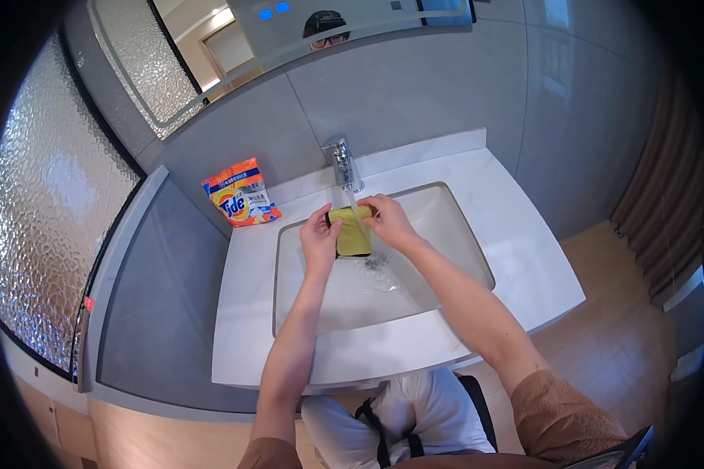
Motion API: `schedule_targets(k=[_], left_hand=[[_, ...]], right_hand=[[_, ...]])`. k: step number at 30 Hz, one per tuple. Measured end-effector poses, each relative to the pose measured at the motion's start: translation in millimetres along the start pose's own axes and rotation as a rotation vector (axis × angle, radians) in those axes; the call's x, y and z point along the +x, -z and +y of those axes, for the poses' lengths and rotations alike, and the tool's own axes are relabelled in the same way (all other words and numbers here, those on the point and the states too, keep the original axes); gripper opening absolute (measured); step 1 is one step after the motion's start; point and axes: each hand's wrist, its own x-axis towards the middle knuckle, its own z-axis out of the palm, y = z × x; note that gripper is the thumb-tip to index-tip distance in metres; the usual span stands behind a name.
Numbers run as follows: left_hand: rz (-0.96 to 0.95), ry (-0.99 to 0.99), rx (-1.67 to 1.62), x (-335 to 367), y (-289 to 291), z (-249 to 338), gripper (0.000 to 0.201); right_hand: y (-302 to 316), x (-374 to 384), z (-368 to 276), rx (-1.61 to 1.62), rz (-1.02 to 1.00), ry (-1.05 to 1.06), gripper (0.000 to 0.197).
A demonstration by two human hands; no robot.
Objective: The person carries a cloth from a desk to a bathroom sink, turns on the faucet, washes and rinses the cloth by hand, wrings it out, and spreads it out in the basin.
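A yellow-green cloth item with dark edging (pixel 353 237) hangs over the sink basin (pixel 414 294), under the faucet (pixel 342 162). My left hand (pixel 319 238) pinches its left upper edge between thumb and fingers. At the upper right corner, my right hand (pixel 387 219) grips it the same way. Water runs from the faucet onto the cloth and splashes into the basin near the drain (pixel 376 261). What kind of cloth article it is, I cannot tell.
An orange detergent bag (pixel 242 194) stands at the back left of the white countertop (pixel 524 258). Behind the sink are a grey tiled wall (pixel 414 94) and a mirror (pixel 289 39). A textured glass partition (pixel 55 195) rises at left; a brown curtain (pixel 657 187) hangs at right.
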Motion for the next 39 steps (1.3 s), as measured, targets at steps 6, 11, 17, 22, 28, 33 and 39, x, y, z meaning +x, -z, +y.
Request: schedule_targets(k=[6, 11, 17, 22, 28, 33, 39], left_hand=[[0.133, -0.221, 0.574, -0.2, -7.5, 4.6, 0.021], [0.017, -0.299, 0.255, 9.1, 5.5, -37.5, 0.023], [-0.069, 0.301, 0.211, 4.1, 3.9, -37.3, 0.035], [-0.361, 0.610, -0.208, -4.6, 3.5, -15.4, 0.052], [-0.308, 0.488, -0.133, -9.7, -14.7, -13.9, 0.048], [-0.260, 0.164, 0.268, -11.9, -13.9, -34.8, 0.046], [-0.145, 0.175, 0.252, -10.6, -23.1, -32.5, 0.041]], right_hand=[[-0.3, -1.9, 8.6, -0.285, 0.065, 0.141, 0.028], [-6.5, 1.4, -2.7, 0.056, -0.074, -0.206, 0.028], [1.2, 2.4, 3.6, 0.119, -0.120, -0.290, 0.030], [-1.9, 1.0, 5.5, 0.363, -0.043, -0.313, 0.032], [0.8, 1.2, -1.9, 0.599, 0.061, -0.521, 0.034], [-15.9, -5.9, -4.5, 0.655, 0.001, -0.568, 0.040], [-43.1, -21.0, 20.9, -0.108, -0.135, -0.555, 0.048]])
